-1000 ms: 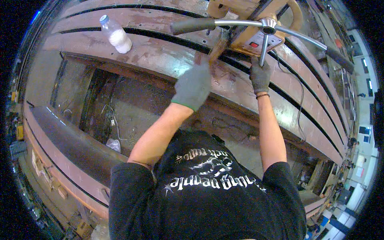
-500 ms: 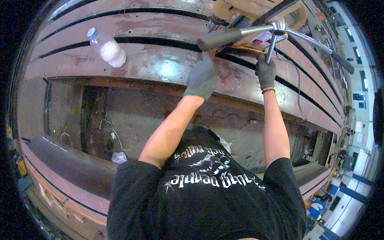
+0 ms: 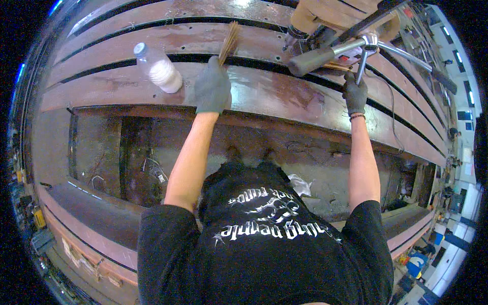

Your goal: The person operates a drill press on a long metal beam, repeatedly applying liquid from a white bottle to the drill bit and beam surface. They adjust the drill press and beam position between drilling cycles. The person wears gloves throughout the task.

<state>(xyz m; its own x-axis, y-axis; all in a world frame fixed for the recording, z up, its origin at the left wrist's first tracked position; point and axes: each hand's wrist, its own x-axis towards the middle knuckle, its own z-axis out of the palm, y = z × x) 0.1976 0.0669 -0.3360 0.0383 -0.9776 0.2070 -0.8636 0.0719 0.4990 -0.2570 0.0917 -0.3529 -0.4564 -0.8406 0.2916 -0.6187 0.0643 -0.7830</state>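
Note:
My left hand (image 3: 211, 87), in a grey glove, is closed on a brush. The brush's tan bristles (image 3: 230, 41) point up and away over the slotted metal table (image 3: 264, 84); its handle is hidden in my fist. To the left of that hand, a clear plastic bottle (image 3: 163, 73) with a blue cap and whitish contents stands on the table. My gloved right hand (image 3: 355, 93) grips the lower end of a metal lever (image 3: 363, 65), one spoke of the feed handle on a drill machine (image 3: 325, 20).
Another spoke with a thick dark grip (image 3: 311, 62) reaches left from the hub. A dark cable (image 3: 394, 109) runs down the table at right. Nearer me lies a recessed gap (image 3: 213, 137) between the table beams, with crumpled plastic (image 3: 301, 184) in it.
My left hand has moved left, away from the drill machine towards the bottle, bringing the brush bristles into plain sight. My right hand stays on the lever. The whole view has shifted slightly.

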